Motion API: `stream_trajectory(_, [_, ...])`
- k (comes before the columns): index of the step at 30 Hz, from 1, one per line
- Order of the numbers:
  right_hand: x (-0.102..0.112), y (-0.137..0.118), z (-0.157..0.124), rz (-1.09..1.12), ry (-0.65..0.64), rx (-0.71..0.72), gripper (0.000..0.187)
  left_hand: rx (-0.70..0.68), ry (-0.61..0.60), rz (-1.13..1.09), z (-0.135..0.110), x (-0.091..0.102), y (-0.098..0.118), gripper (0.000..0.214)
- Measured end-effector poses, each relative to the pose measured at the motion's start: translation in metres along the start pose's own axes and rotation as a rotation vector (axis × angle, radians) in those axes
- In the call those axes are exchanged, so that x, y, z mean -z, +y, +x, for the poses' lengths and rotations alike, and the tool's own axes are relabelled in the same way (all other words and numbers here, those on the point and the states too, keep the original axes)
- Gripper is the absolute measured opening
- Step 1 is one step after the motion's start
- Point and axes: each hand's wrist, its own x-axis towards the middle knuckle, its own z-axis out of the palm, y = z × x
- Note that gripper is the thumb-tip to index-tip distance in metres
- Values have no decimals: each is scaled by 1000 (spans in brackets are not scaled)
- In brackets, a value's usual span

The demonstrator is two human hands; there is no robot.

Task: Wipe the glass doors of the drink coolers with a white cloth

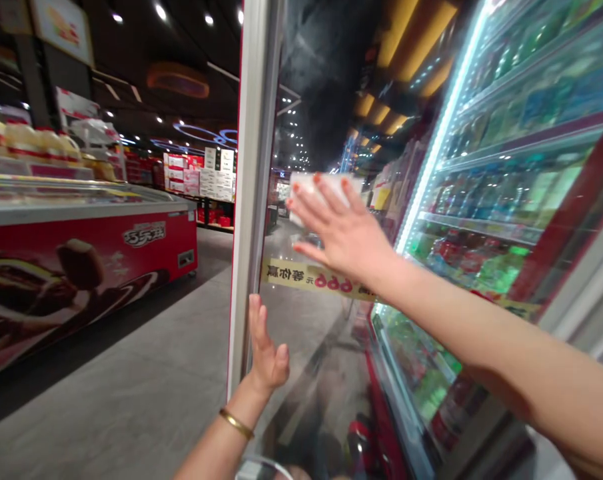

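Observation:
My right hand point(344, 227) is stretched out over a white cloth point(301, 181), which it holds flat against the glass door point(326, 333). Its fingers are spread, with their tips on the cloth. Lower and to the left, my left hand point(267, 350) is raised, fingers straight and thumb apart, at the door's pale frame point(246, 200). It holds nothing; whether it touches the frame I cannot tell. A yellow strip with mirrored lettering point(291, 275) crosses the glass below the cloth. There is a hazy smear on the upper glass.
On the right stands a lit drinks cooler point(501, 220) with rows of bottles on its shelves. A red chest freezer point(96, 267) is across the grey floor point(146, 387) on the left, with white jugs point(31, 141) behind it. Stacked cartons point(216, 175) stand further back.

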Motion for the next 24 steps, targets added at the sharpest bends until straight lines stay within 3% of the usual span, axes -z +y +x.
stream_trajectory(2, [6,9,17,-28,81,-136,76,-22,-13,58,3,-1,3,73])
stream_trajectory(3, [3,2,13,-13,91,-104,75,-34,-16,86,5,-1,5,73])
stream_trajectory(6, [-16,-33,-38,109,-26,243,64,-59,-13,148,10,0,9,80])
stream_trajectory(8, [-17,-34,-73,148,-117,317,63,-87,-28,190,20,1,13,85])
stream_trajectory(10, [0,-4,-89,73,-141,137,69,-153,-76,250,38,1,18,87])
stream_trajectory(13, [34,56,-95,-179,10,-410,78,-280,-140,342,75,-7,28,84])
stream_trajectory(15, [40,64,-107,-290,162,-661,83,-314,-155,398,98,-16,33,83])
stream_trajectory(16, [36,52,-120,-303,220,-679,84,-316,-160,425,106,-21,36,83])
stream_trajectory(17, [27,33,-136,-289,214,-605,84,-316,-165,448,111,-24,38,84])
stream_trajectory(20, [-8,-27,-192,-155,68,-5,68,-312,-170,482,115,-30,38,86])
stream_trajectory(22, [-15,-32,-220,-171,-9,32,62,-315,-169,480,112,-31,35,86])
stream_trajectory(24, [-3,-2,-234,-229,28,-242,68,-325,-171,477,110,-30,32,87])
